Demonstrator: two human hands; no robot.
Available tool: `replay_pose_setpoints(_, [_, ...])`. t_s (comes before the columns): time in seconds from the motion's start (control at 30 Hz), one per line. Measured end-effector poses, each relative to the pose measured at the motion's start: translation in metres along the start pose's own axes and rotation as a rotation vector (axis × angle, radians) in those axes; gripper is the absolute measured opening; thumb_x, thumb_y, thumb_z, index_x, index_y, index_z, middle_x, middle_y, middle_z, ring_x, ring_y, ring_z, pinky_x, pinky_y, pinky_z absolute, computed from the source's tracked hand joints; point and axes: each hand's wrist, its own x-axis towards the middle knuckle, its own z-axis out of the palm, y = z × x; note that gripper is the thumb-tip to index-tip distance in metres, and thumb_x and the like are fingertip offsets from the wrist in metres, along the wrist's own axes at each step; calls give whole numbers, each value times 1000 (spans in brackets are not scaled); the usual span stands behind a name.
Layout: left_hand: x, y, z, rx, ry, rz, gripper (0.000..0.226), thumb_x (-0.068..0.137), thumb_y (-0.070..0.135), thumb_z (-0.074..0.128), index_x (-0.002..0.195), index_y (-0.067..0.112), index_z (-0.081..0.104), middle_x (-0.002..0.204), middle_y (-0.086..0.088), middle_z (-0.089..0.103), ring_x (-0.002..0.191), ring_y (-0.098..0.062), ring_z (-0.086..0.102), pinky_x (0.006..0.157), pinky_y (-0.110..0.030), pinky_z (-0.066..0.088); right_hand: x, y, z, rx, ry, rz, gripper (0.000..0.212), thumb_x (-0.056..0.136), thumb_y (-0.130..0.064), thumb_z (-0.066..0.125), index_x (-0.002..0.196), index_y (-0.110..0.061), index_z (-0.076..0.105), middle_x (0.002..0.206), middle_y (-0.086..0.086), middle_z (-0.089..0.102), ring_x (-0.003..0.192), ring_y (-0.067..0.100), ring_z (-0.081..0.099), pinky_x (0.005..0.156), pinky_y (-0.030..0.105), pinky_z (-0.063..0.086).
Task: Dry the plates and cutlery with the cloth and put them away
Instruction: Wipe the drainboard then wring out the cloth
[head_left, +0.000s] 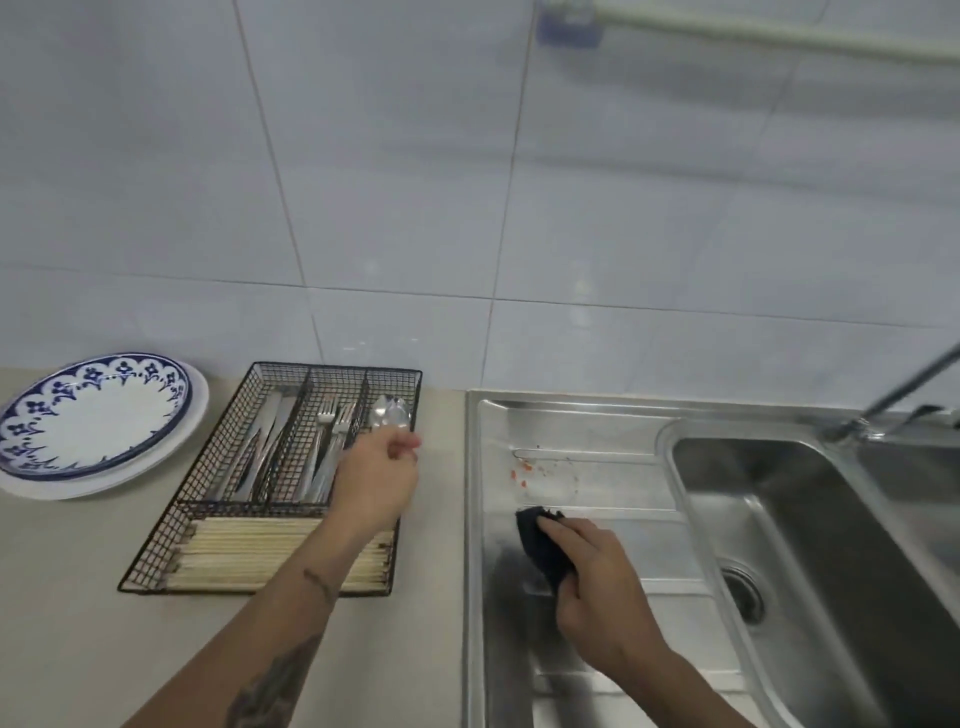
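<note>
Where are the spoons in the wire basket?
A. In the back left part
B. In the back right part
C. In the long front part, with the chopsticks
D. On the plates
B: the spoons lie in the back right part of the wire basket, just beyond the left hand.

Plates (98, 426) lie left of the cutlery basket (208, 457) on the counter (78, 597); sink (779, 519) right.
</note>
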Motion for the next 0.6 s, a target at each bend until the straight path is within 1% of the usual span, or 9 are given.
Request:
replay_pose_setpoints(0.07, [-33,7,40,-88,-227,-38,20,93,12,58,97,28,70,98,3,72,85,-13,69,80,-29,56,-16,3,-7,23,23,22,64,73,-4,43,133,-19,58,130,-5,55,115,18,48,107,29,38])
replay_pose_setpoints(0.13, [-60,12,74,-148,-380,-94,18,94,15,60,107,23,71,100,2,72,89,-13,69,87,-31,56,-33,5,-17,36,41,46,64,73,-4,44,134,-20,57,130,-7,54,116,15,46,107,25,36])
replay_pose_setpoints(0.2, [-83,20,97,-175,-484,-133,18,93,15,61,108,19,71,99,-3,74,89,-16,69,82,-29,55,-50,8,-27,38,51,55,65,73,-6,45,135,-21,56,130,-8,53,115,13,45,106,21,34])
replay_pose_setpoints(0.27, [-103,31,111,-174,-572,-132,16,92,13,62,102,17,74,96,-8,76,89,-19,71,76,-29,52,-67,12,-37,56,57,78,66,72,-6,45,136,-22,55,131,-9,52,116,11,44,106,18,33])
replay_pose_setpoints(0.3, [-112,37,115,-182,-608,-138,16,92,12,61,100,17,74,95,-7,77,89,-19,72,76,-30,51,-75,15,-40,65,60,96,66,73,-6,45,136,-21,55,131,-9,51,117,11,43,106,17,32])
replay_pose_setpoints(0.37, [-127,48,121,-230,-663,-159,17,96,11,57,102,14,73,96,-7,77,88,-17,72,81,-31,51,-90,23,-46,97,81,129,66,72,-6,45,136,-21,55,131,-8,51,118,11,44,106,17,32])
replay_pose_setpoints(0.43, [-139,55,129,-224,-683,-125,15,96,11,58,104,12,71,96,-8,77,88,-18,71,84,-32,52,-103,31,-53,134,95,138,65,73,-8,49,135,-23,55,130,-8,51,117,11,46,106,21,35])
replay_pose_setpoints(0.53, [-153,60,141,-162,-595,-21,14,92,4,61,87,13,70,82,-6,70,80,-18,65,76,-32,52,-121,39,-65,252,116,140,59,71,-10,56,128,-29,57,126,-13,53,114,4,50,101,20,39])
replay_pose_setpoints(0.6, [-155,61,144,-183,-579,11,19,92,-1,59,80,11,68,75,-6,67,75,-18,63,69,-28,52,-126,39,-72,373,163,203,55,72,-13,58,121,-39,50,123,-17,53,111,3,54,92,21,45])
